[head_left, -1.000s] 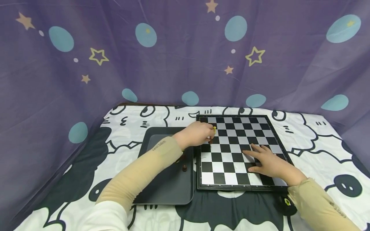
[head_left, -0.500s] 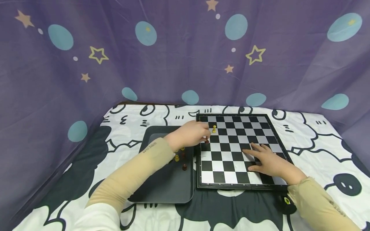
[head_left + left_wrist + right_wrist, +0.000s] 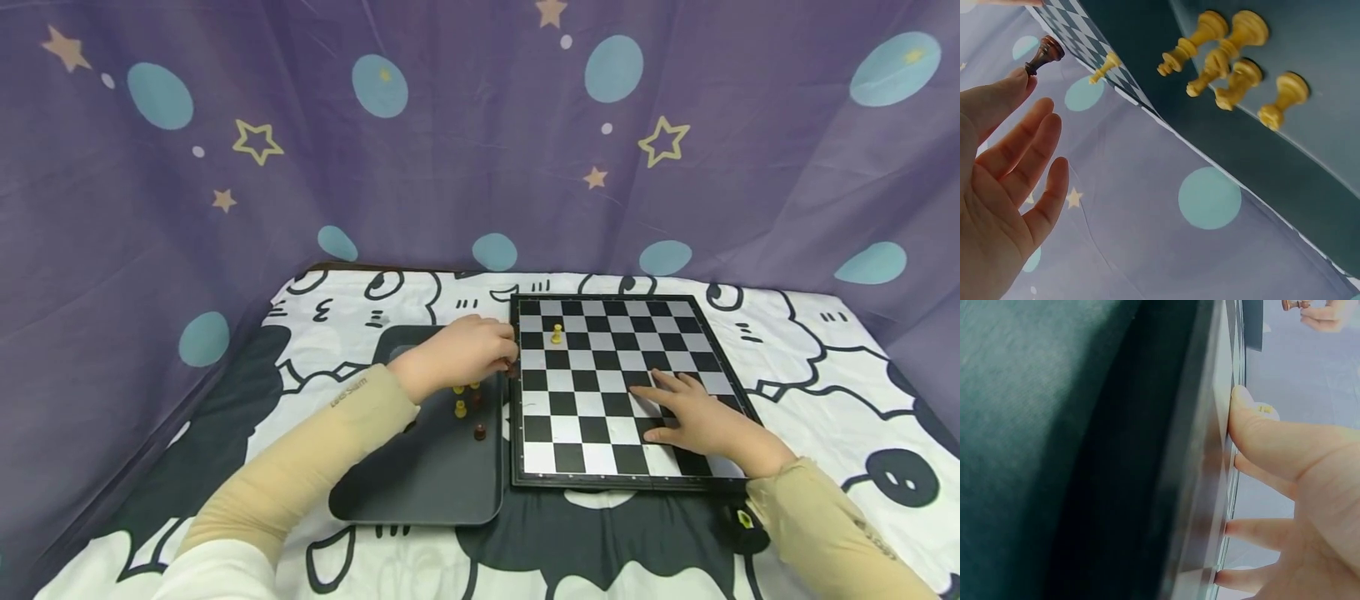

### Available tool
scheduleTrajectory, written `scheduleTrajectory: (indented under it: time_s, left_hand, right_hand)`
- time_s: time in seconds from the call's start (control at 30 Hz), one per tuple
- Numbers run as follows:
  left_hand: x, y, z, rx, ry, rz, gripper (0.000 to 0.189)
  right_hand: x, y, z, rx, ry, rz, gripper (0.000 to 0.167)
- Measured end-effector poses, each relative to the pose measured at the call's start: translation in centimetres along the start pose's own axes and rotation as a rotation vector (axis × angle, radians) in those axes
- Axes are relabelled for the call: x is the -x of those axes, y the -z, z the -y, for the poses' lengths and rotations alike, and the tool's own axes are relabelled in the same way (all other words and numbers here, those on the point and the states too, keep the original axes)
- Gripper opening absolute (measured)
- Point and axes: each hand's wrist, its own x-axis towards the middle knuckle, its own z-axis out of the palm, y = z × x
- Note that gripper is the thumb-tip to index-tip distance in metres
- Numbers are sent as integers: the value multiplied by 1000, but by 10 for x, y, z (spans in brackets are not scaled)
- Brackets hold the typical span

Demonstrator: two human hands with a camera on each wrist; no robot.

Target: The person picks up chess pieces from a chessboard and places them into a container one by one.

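My left hand (image 3: 468,350) pinches a dark brown chess piece (image 3: 1045,55) by its narrow end between thumb and fingertips, base outward. It hovers where the black tray (image 3: 412,496) meets the left edge of the chessboard (image 3: 581,406). A single yellow chess piece (image 3: 557,334) stands on the board near its far left corner. My right hand (image 3: 697,417) rests on the board's right part with fingers spread; the right wrist view shows its thumb (image 3: 1260,434) and fingertips touching the board.
Inside the tray are several yellow chess pieces (image 3: 1288,94) and a dark brown piece (image 3: 480,432); my left forearm hides part of it. A patterned black-and-white cloth (image 3: 420,567) covers the table. Behind hangs a purple curtain (image 3: 480,150).
The left hand has drawn leftward from beside the yellow piece on the board to the tray's right edge, carrying the brown chess piece. My right hand has stayed in place.
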Motion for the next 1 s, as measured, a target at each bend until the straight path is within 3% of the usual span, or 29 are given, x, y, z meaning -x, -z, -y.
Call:
scheduleTrajectory:
  time_s: [0.57, 1.0]
  left_hand:
    - [41, -1, 18, -23, 45, -8, 6]
    - [64, -13, 28, -20, 34, 6, 10]
  right_hand:
    - [1, -2, -1, -1, 3, -3, 66]
    - [-1, -1, 0, -5, -6, 5, 66]
